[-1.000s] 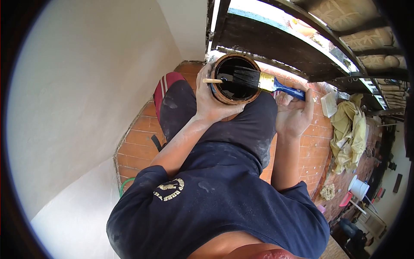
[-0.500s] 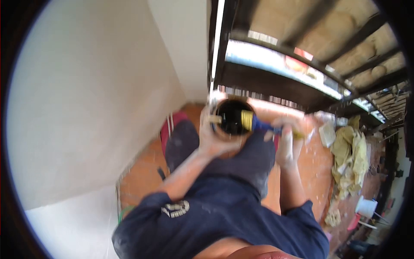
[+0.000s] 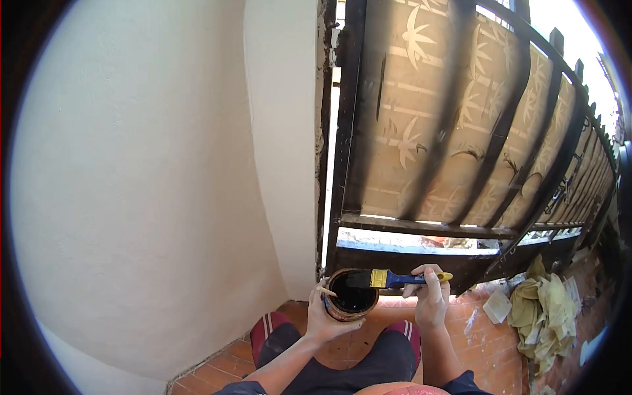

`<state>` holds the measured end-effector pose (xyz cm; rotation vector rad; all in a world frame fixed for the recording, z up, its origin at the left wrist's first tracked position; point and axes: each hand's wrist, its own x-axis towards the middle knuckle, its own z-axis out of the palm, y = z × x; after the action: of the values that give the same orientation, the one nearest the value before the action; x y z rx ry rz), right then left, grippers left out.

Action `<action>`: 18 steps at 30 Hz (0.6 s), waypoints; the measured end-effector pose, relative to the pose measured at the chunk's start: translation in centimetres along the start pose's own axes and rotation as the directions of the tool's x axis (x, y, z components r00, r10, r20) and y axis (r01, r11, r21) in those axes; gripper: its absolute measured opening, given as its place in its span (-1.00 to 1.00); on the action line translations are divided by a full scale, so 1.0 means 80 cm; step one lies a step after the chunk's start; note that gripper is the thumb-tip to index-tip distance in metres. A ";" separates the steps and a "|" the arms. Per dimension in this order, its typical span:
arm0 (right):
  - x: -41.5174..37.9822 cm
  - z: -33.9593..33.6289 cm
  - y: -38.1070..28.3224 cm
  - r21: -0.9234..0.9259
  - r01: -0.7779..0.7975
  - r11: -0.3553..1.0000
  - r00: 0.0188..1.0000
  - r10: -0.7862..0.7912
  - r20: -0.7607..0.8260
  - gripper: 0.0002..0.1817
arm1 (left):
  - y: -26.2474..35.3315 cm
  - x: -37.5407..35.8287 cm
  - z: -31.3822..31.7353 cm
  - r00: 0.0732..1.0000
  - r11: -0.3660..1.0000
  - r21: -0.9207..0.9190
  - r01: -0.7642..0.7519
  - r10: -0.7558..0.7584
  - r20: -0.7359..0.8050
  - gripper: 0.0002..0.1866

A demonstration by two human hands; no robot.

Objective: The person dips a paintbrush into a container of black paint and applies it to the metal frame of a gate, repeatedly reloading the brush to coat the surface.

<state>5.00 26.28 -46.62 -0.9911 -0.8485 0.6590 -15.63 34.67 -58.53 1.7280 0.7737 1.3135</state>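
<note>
Black paint fills the can (image 3: 351,294), which the left hand (image 3: 322,316) grips around its side, below the gate (image 3: 454,131). The right hand (image 3: 431,299) closes on the brush (image 3: 395,279) handle, bristles over the can's rim.

text: none is showing legibly | paint can (image 3: 349,295): no label is reading on its wall or rim | brush (image 3: 395,279): yellow band and blue handle above the can are bearing no readable mark | gate panel (image 3: 454,125) behind the can: only bamboo-leaf pattern is showing, no lettering
</note>
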 end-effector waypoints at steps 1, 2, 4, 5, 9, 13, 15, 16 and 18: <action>0.000 0.002 -0.004 0.027 -0.035 0.999 0.999 0.035 -0.001 -0.65 | 0.008 0.003 -0.002 1.000 0.999 0.033 0.003 -0.004 0.012 0.19; 0.002 0.006 -0.009 0.033 -0.039 0.999 0.999 0.040 -0.009 -0.62 | 0.011 0.007 -0.002 1.000 0.999 0.036 0.002 -0.002 0.010 0.19; 0.008 0.009 -0.013 0.051 -0.029 0.998 1.000 0.029 -0.007 -0.60 | 0.015 0.015 -0.003 0.999 0.998 -0.035 0.043 -0.042 0.032 0.16; 0.013 0.009 -0.014 0.067 -0.014 0.998 1.000 0.014 -0.009 -0.57 | 0.016 0.017 -0.005 0.999 0.999 -0.032 0.044 -0.043 0.034 0.16; 0.054 0.010 -0.041 0.217 0.077 0.973 0.996 -0.067 -0.051 -0.44 | 0.059 0.064 -0.004 0.998 0.995 -0.095 0.037 -0.032 0.048 0.13; 0.098 0.026 -0.111 0.286 -0.042 0.957 0.994 0.068 -0.082 -0.41 | 0.125 0.121 0.000 0.997 0.973 -0.217 0.075 -0.067 0.044 0.14; 0.111 0.057 -0.171 0.251 -0.069 0.965 0.995 0.086 -0.057 -0.43 | 0.165 0.144 -0.002 0.991 0.975 -0.180 0.131 -0.125 0.045 0.16; 0.118 0.064 -0.193 0.248 -0.078 0.966 0.992 0.099 -0.073 -0.45 | 0.191 0.163 -0.002 0.992 0.978 -0.167 0.123 -0.122 0.018 0.16; 0.136 0.082 -0.239 0.235 -0.113 0.965 0.986 0.137 -0.091 -0.47 | 0.245 0.202 -0.003 0.991 0.979 -0.165 0.119 -0.127 -0.036 0.15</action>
<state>6.95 30.05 -24.08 -0.8664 -0.6037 0.7866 -11.60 38.96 -33.83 1.5019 0.7653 1.2994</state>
